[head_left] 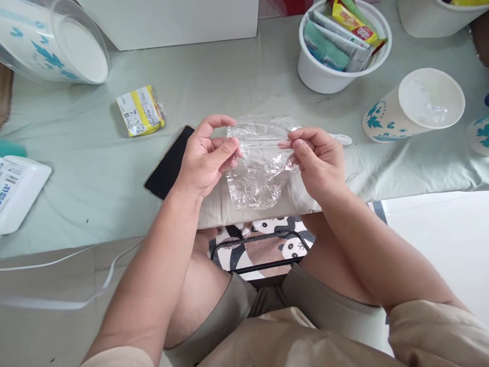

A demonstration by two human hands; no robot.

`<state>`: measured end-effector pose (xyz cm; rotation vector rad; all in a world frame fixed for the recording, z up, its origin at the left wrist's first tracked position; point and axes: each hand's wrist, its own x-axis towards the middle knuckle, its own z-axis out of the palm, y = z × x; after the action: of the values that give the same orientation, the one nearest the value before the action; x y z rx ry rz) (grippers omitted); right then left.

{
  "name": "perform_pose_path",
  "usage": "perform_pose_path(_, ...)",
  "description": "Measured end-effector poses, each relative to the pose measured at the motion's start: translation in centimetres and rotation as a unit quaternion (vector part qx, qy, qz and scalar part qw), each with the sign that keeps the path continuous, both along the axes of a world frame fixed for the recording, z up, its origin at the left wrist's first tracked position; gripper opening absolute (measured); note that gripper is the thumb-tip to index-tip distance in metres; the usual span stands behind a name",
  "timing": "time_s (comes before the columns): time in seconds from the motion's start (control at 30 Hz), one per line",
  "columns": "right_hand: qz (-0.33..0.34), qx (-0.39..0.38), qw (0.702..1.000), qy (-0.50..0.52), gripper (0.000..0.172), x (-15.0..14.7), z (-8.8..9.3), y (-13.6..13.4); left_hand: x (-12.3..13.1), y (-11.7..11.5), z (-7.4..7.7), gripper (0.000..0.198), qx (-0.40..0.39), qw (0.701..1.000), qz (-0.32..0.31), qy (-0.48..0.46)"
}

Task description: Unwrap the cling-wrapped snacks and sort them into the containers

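Observation:
A clear, crinkled plastic bag hangs between my two hands over the front edge of the table. My left hand pinches its upper left side between thumb and fingers. At the upper right, my right hand grips the bag the same way, so its top edge is stretched across. Just left of my left hand lies a dark phone, partly covered by that hand. Behind my right hand the white end of a small flat item shows; the rest is hidden.
A yellow-and-white packet lies left on the cloth-covered table. A white tub of snack packets stands at the back. Right is a leaf-print paper cup with clear plastic inside. Stacked cups lie tipped at left, near a white pack.

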<state>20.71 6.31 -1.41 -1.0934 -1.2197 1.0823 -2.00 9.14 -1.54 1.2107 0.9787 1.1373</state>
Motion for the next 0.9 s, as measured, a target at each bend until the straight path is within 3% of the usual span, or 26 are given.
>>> perform_pose_path(0.23, 0.041, 0.014, 0.999, -0.009, 0.035, 0.1, 0.0, -0.3, 0.0, 0.3, -1.0, 0.072, 0.124, 0.990, 0.002, 0.070)
perform_pose_path(0.4, 0.065, 0.031, 0.996, -0.058, 0.045, 0.6, -0.1, -0.4, 0.3, -0.3, -0.1, 0.033, 0.157, 0.981, -0.007, 0.110)
perform_pose_path(0.47, 0.077, 0.046, 0.994, -0.069, 0.042, 0.7, 0.0, -0.3, 0.2, -0.6, 0.4, 0.023, 0.155, 0.980, -0.011, 0.121)
perform_pose_path(0.53, 0.075, 0.067, 0.993, -0.066, 0.031, 0.7, 0.1, -0.4, 0.1, -0.8, 0.7, 0.026, 0.148, 0.980, -0.021, 0.133)
perform_pose_path(0.67, 0.057, 0.094, 0.991, -0.072, 0.022, 0.2, 0.3, -0.6, 0.1, -0.9, 0.7, 0.054, 0.139, 0.968, -0.047, 0.202)
perform_pose_path(0.9, -0.004, 0.095, 0.981, -0.168, 0.021, 0.6, -0.3, -0.3, 0.2, -0.4, 0.3, 0.006, 0.217, 0.925, 0.065, 0.304)
